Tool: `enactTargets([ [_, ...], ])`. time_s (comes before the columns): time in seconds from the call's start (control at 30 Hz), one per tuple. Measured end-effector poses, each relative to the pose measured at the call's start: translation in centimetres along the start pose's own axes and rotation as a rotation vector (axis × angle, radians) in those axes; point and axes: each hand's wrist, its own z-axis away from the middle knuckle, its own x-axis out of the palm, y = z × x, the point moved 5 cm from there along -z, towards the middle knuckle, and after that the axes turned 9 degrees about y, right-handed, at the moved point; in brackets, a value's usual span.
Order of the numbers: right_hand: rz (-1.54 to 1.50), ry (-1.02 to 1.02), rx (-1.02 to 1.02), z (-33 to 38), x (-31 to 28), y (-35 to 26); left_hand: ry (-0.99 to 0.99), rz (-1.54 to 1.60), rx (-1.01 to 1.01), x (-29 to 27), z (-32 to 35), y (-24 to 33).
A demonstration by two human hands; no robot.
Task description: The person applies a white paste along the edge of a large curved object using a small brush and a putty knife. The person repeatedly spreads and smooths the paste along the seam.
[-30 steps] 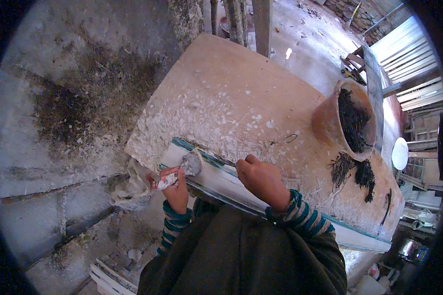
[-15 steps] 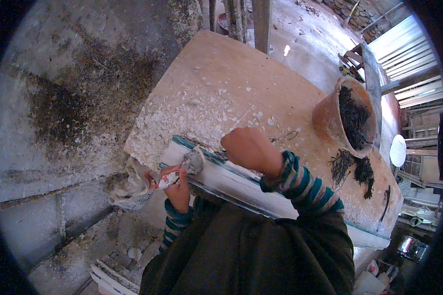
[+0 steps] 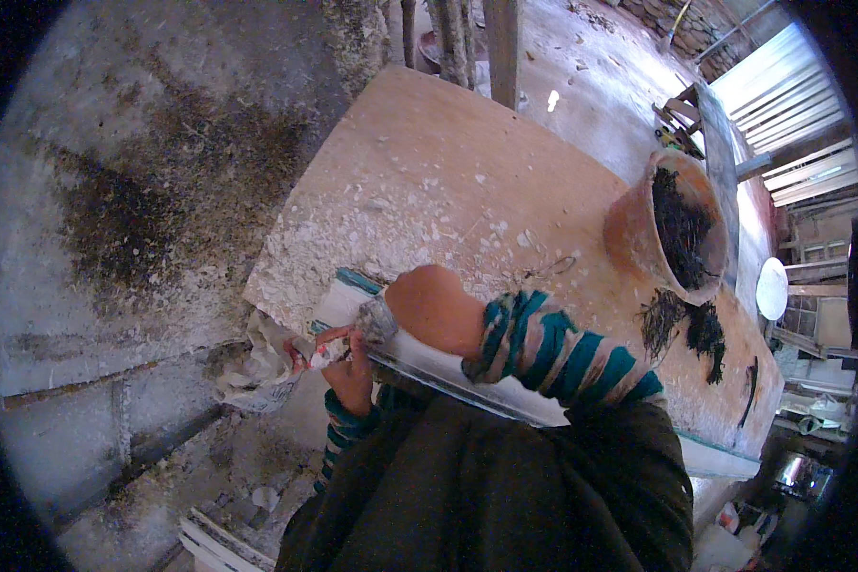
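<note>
My left hand (image 3: pixel 351 375) is closed around a rough grey lump (image 3: pixel 378 322); white and orange-red wrapping (image 3: pixel 329 351) shows at its fingers. Just to the right, my right hand (image 3: pixel 434 303) makes a fist with its back toward me, close against the lump. Its fingertips and whatever they hold are hidden. Under both hands runs a long white board (image 3: pixel 524 400) with teal edges, lying along the near side of a wooden table (image 3: pixel 429 143). The right forearm, in a striped teal sleeve, crosses over the board.
White flakes and crumbs (image 3: pixel 353 219) litter the table's left part. At right stands an orange-brown bucket (image 3: pixel 629 224) full of dark thin strands, with dark bundles (image 3: pixel 704 334) beside it. A crumpled pale bag (image 3: pixel 267 367) hangs at the table's left corner. Wooden posts (image 3: pixel 503 57) rise behind.
My right hand has moved left and toward me, up to the grey lump. My left hand has stayed nearly in place with the lump.
</note>
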Motion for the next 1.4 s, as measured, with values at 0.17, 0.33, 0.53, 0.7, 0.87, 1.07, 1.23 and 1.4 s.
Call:
enactTargets([
  [0.17, 0.112, -0.12, 0.185, 3.0, 0.9, -3.1, 0.021, -0.028, 0.146, 0.3, -0.4, 2.3],
  [0.33, 0.518, -0.096, 0.226, 6.9, 5.1, -5.8, 0.039, -0.011, 0.123, 0.2, -0.3, 0.5],
  [0.53, 0.05, 0.004, 0.374, 8.7, 0.0, 1.2, 0.0, 0.034, 0.103, 0.0, -0.1, 1.9],
  [0.7, -0.074, 0.095, 0.34, 9.1, -4.3, 5.8, -0.013, 0.068, 0.082, 0.0, -0.3, 1.2],
  [0.87, 0.084, -0.077, 0.353, 7.0, -4.2, 3.8, -0.005, -0.058, 0.13, -0.1, -0.3, 1.2],
  [1.07, 0.046, 0.083, 0.11, 2.5, -2.5, 2.3, 0.012, -0.001, 0.067, -0.1, -0.2, 1.6],
  [1.23, 0.098, 0.027, 0.075, -0.5, -2.4, 1.1, 0.049, -0.002, 0.028, -0.2, 0.1, -0.4],
  [1.4, 0.132, -0.004, 0.004, -1.3, -0.5, 2.2, 0.031, -0.014, 0.113, -0.1, 0.0, 0.4],
])
